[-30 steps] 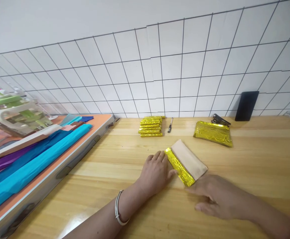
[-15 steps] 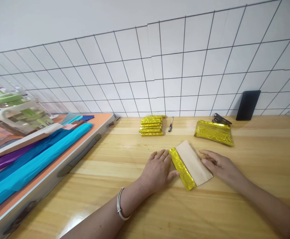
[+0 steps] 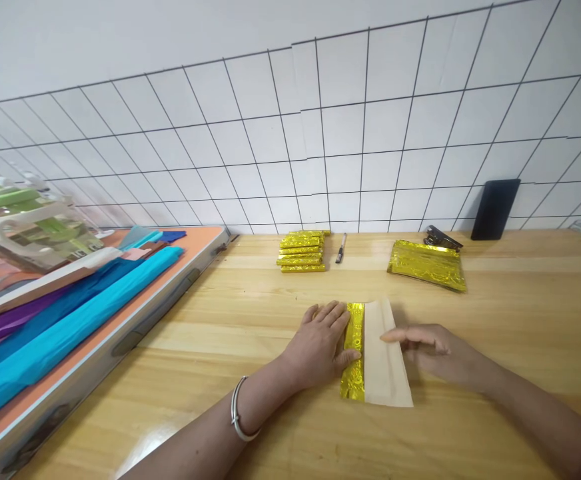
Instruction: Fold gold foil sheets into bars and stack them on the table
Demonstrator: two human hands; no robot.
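Note:
A sheet of paper, pale beige with a shiny gold folded strip along its left side, lies on the wooden table between my hands. My left hand rests flat at the sheet's left edge, fingers stretched out, its thumb on the gold strip. At the right edge is my right hand: the index finger reaches over the pale side, while the thumb and other fingers are partly hidden behind the edge, which looks slightly raised in this grip.
Gold rolled or folded pieces are stacked near the wall, beside a pen. Gold sheets lie back right with a black stapler-like tool. A dark slab leans on the wall. Coloured paper covers the orange board at left.
The sheet has turned clockwise, so its gold strip now runs nearly straight away from me. My right index finger has moved onto the pale side; my left hand has stayed nearly in place.

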